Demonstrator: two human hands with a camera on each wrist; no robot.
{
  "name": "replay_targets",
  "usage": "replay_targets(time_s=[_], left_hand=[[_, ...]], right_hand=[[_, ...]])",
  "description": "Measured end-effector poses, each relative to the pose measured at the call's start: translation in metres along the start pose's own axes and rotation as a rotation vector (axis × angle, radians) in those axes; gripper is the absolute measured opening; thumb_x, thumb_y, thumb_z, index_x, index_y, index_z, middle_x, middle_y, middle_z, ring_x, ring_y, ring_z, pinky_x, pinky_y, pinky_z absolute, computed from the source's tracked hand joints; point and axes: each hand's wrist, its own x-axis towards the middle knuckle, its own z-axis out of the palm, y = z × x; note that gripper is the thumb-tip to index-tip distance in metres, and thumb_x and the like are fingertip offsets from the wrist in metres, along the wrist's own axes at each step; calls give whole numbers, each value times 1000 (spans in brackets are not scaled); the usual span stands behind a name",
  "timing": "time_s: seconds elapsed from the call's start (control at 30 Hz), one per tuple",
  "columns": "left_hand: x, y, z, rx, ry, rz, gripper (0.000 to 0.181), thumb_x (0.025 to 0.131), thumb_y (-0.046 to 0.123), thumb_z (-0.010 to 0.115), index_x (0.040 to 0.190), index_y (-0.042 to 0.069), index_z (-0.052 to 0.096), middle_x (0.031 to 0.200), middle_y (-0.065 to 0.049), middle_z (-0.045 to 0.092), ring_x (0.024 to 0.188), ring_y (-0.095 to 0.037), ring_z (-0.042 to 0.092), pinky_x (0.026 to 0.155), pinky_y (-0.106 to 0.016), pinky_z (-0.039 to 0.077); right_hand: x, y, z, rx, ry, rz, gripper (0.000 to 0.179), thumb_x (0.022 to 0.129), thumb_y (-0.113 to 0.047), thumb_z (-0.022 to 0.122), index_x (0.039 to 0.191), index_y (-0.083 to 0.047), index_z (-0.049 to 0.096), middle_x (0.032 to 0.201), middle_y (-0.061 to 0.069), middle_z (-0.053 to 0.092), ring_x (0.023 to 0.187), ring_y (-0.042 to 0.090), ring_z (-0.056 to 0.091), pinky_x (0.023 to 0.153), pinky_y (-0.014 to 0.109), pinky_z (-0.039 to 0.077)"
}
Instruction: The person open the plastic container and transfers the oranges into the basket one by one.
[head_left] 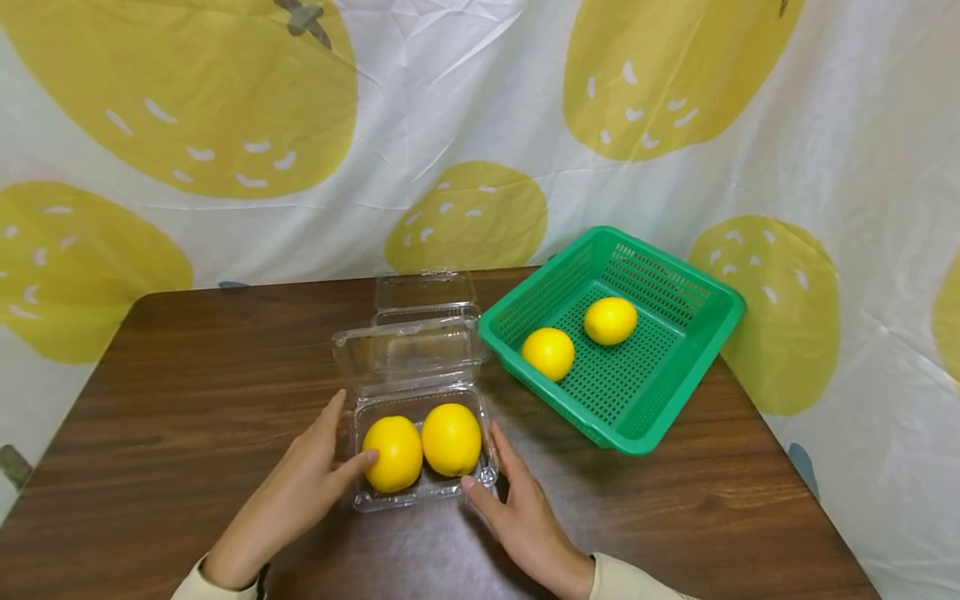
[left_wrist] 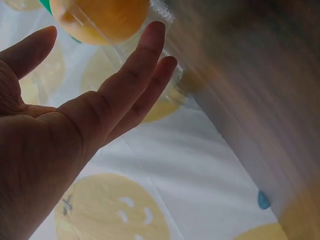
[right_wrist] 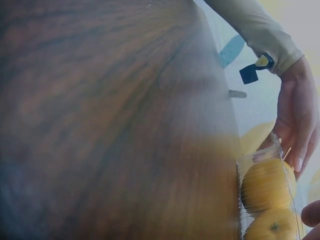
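Observation:
A clear plastic clamshell box (head_left: pixel 423 498) stands on the table with its lid (head_left: pixel 408 354) raised at the back. Inside sit two lemons side by side, a left lemon (head_left: pixel 393 454) and a right lemon (head_left: pixel 452 440). My left hand (head_left: pixel 303 479) is at the box's left side, its thumb tip over the left lemon. The left wrist view shows that hand's fingers (left_wrist: pixel 132 75) extended, with the thumb spread apart. At the front right corner is my right hand (head_left: pixel 521 512), thumb by the front rim and fingers along the right side. Only part of its thumb (right_wrist: pixel 312 214) shows in the right wrist view.
A green plastic basket (head_left: pixel 678 417) stands right of the box, holding two more lemons (head_left: pixel 611 321). Another clear clamshell box (head_left: pixel 425 292) lies behind the raised lid. A fruit-patterned curtain (head_left: pixel 465 108) hangs along the back of the brown wooden table (head_left: pixel 187 392).

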Motion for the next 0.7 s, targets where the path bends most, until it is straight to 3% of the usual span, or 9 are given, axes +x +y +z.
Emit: replay_targets(time_s=[0.17, 0.23, 0.37, 0.5, 0.7], left_hand=[[-1, -4, 6, -17, 9, 1, 97, 105, 27, 79, 170, -10, 17, 156, -40, 50, 137, -53, 59, 110, -66, 53], [-3, -7, 8, -41, 9, 4, 99, 104, 28, 81, 171, -8, 18, 159, -40, 48, 131, -49, 64, 103, -59, 60], [-7, -13, 11, -124, -17, 10, 103, 102, 26, 83, 174, -2, 15, 166, -38, 40, 133, -48, 64, 89, -42, 67], [-12, -17, 14, -182, -47, 22, 109, 100, 26, 85, 176, 3, 11, 173, -36, 29, 141, -53, 56, 87, -34, 66], [-15, -22, 19, -230, -70, 13, 115, 96, 23, 88, 178, 9, 8, 178, -31, 20, 144, -54, 53, 90, -32, 65]], right_hand=[[0, 0, -1, 4, -3, 1, 86, 109, -32, 73, 175, -7, 24, 176, 15, 34, 161, 32, 37, 133, 62, 15], [0, 0, -1, 5, -3, 3, 86, 109, -32, 73, 175, -7, 24, 175, 15, 35, 161, 32, 37, 133, 62, 15], [1, 0, -2, 4, -4, 3, 86, 109, -30, 73, 175, -5, 24, 175, 15, 36, 161, 31, 38, 133, 60, 15], [2, 0, -2, -6, -3, 3, 86, 109, -30, 73, 175, -5, 24, 174, 16, 37, 160, 32, 39, 133, 61, 15], [1, -1, -3, -8, 1, 16, 85, 108, -33, 74, 175, -7, 26, 172, 19, 41, 160, 35, 38, 132, 65, 14]])
